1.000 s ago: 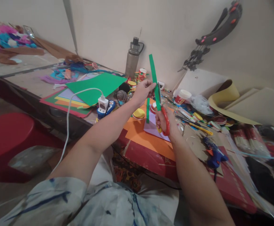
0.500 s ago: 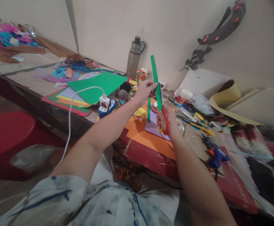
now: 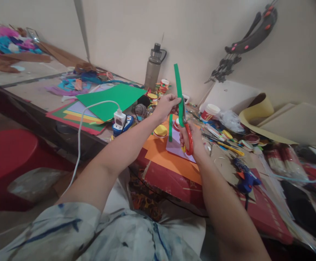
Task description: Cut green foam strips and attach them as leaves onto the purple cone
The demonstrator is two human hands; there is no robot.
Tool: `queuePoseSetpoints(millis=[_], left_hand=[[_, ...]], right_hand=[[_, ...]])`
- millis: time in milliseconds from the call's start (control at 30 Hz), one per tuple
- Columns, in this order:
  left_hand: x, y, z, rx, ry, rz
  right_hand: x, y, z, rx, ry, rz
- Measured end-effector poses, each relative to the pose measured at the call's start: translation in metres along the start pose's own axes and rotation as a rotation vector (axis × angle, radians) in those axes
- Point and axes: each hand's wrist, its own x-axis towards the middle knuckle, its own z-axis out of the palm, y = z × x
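Note:
My left hand [image 3: 166, 106] pinches a long green paper strip [image 3: 178, 81] partway along, so that its upper end stands up above the fingers. Red-handled scissors [image 3: 189, 139] are gripped in my right hand [image 3: 194, 137], with their blades pointing up beside the strip. The strip's lower part bends near the blades; whether they are cutting into it I cannot tell. Below the hands lies another green strip [image 3: 170, 130] on a purple sheet [image 3: 175, 146], which rests on an orange sheet [image 3: 158, 154].
A large green sheet [image 3: 111, 98] tops coloured papers at left. A power adapter [image 3: 119, 117], a grey bottle [image 3: 152, 69] and a yellow-lidded tub [image 3: 160, 131] stand nearby. At right are a white-lidded cup [image 3: 210, 111] and a blue glue gun [image 3: 246, 180]. A red stool [image 3: 13, 159] is at far left.
The scissors have tipped slightly against the green strip, and the strip's lower part now curves instead of hanging straight. The whole view has shifted a little; both hands keep their holds.

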Motion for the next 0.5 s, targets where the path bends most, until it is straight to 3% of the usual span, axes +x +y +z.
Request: queuePoseSetpoints(millis=[133, 500], left_hand=[[0.001, -0.0037, -0.0013, 0.033, -0.056, -0.005], [-0.0005, -0.0002, -0.0013, 0.044, -0.05, -0.025]], right_hand=[[0.001, 0.0001, 0.0008, -0.02, 0.026, -0.039], [-0.0027, -0.0082, 0.0078, 0.154, 0.062, 0.114]])
